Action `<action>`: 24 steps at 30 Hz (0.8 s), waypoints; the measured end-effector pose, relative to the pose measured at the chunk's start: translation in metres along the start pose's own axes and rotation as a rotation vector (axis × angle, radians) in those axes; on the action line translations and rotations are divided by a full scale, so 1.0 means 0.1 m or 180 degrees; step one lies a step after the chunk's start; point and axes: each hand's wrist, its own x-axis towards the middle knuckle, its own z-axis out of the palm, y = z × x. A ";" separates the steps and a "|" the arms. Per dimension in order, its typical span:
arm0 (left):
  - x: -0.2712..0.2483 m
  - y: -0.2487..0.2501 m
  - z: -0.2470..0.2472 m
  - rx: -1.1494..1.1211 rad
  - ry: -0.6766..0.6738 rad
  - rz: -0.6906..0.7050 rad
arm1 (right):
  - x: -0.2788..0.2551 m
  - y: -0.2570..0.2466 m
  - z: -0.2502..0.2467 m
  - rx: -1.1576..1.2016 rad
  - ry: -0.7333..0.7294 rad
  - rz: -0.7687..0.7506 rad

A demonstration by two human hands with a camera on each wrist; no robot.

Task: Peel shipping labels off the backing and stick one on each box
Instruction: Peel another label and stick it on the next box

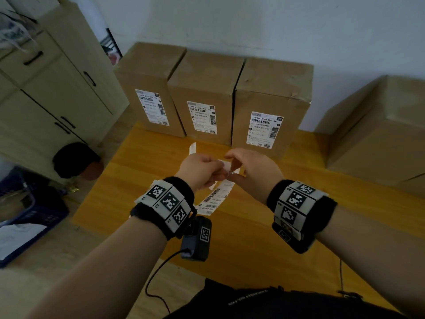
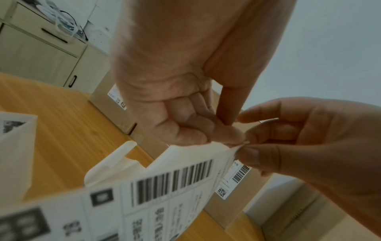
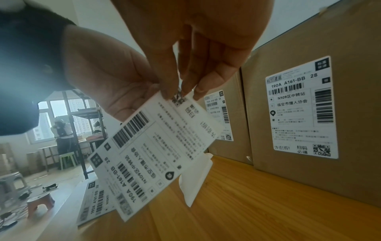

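Observation:
Three brown boxes stand in a row at the back of the wooden table: left box, middle box, right box. Each shows a white shipping label on its front, such as the right one. Above the table's middle, both hands hold a strip of labels. My left hand grips its upper edge. My right hand pinches the top corner between thumb and fingertips.
A curled piece of white backing lies on the table before the boxes. A large plain carton stands at the right. A beige cabinet and a blue crate are to the left, off the table.

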 end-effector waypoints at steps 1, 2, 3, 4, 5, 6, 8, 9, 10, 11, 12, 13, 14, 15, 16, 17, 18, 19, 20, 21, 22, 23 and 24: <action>0.01 0.00 0.00 -0.0027 0.0004 -0.0001 | 0.01 0.01 0.00 -0.0092 -0.0013 -0.0058; 0.01 0.01 -0.01 -0.0064 -0.0002 -0.0016 | 0.01 0.02 0.01 -0.0196 -0.0014 -0.0144; 0.01 0.01 -0.01 -0.0096 -0.0013 -0.0038 | 0.01 0.03 0.01 -0.0254 -0.0003 -0.0210; 0.02 0.00 -0.01 -0.0112 -0.0024 -0.0060 | 0.01 0.05 0.02 -0.0268 0.0040 -0.0263; 0.02 0.00 -0.02 -0.0113 -0.0031 -0.0073 | 0.00 0.06 0.02 -0.0253 0.0111 -0.0302; 0.02 -0.01 -0.02 -0.0108 -0.0030 -0.0077 | -0.01 0.07 0.03 -0.0235 0.0214 -0.0343; 0.03 -0.01 -0.02 -0.0082 -0.0010 -0.0070 | -0.01 0.08 0.04 -0.0249 0.0374 -0.0403; 0.03 -0.02 -0.02 -0.0070 0.0006 -0.0066 | -0.01 0.08 0.05 -0.0280 0.0406 -0.0430; 0.04 -0.02 -0.02 -0.0069 0.0035 -0.0065 | -0.01 0.08 0.05 -0.0302 0.0441 -0.0472; 0.05 -0.02 -0.03 -0.0080 0.0082 -0.0067 | -0.01 0.08 0.06 -0.0295 0.0484 -0.0512; 0.06 -0.03 -0.05 -0.0101 0.0143 -0.0073 | -0.01 0.09 0.06 -0.0263 0.0535 -0.0541; 0.08 -0.04 -0.07 -0.0131 0.0209 -0.0086 | -0.02 0.09 0.06 -0.0233 0.0553 -0.0539; 0.09 -0.05 -0.10 -0.0179 0.0276 -0.0110 | -0.02 0.09 0.07 -0.0220 0.0539 -0.0516; 0.11 -0.07 -0.13 -0.0245 0.0342 -0.0149 | -0.03 0.08 0.07 -0.0225 0.0507 -0.0492; 0.12 -0.08 -0.16 -0.0320 0.0404 -0.0201 | -0.04 0.09 0.08 -0.0233 0.0483 -0.0487; 0.13 -0.09 -0.19 -0.0378 0.0460 -0.0258 | -0.04 0.10 0.08 -0.0241 0.0460 -0.0486; 0.14 -0.10 -0.22 -0.0424 0.0512 -0.0312 | -0.04 0.11 0.08 -0.0242 0.0430 -0.0483; 0.15 -0.11 -0.25 -0.0463 0.0559 -0.0351 | -0.04 0.11 0.08 -0.0232 0.0390 -0.0471; 0.16 -0.11 -0.28 -0.0507 0.0607 -0.0374 | -0.04 0.12 0.09 -0.0217 0.0352 -0.0462; 0.17 -0.12 -0.30 -0.0543 0.0662 -0.0388 | -0.04 0.13 0.09 -0.0215 0.0314 -0.0450; 0.18 -0.13 -0.33 -0.0572 0.0719 -0.0403 | -0.04 0.14 0.10 -0.0230 0.0266 -0.0419; 0.19 -0.15 -0.36 -0.0582 0.0770 -0.0418 | -0.04 0.15 0.11 -0.0254 0.0198 -0.0358; 0.21 -0.16 -0.38 -0.0592 0.0826 -0.0431 | -0.04 0.16 0.11 -0.0266 0.0113 -0.0271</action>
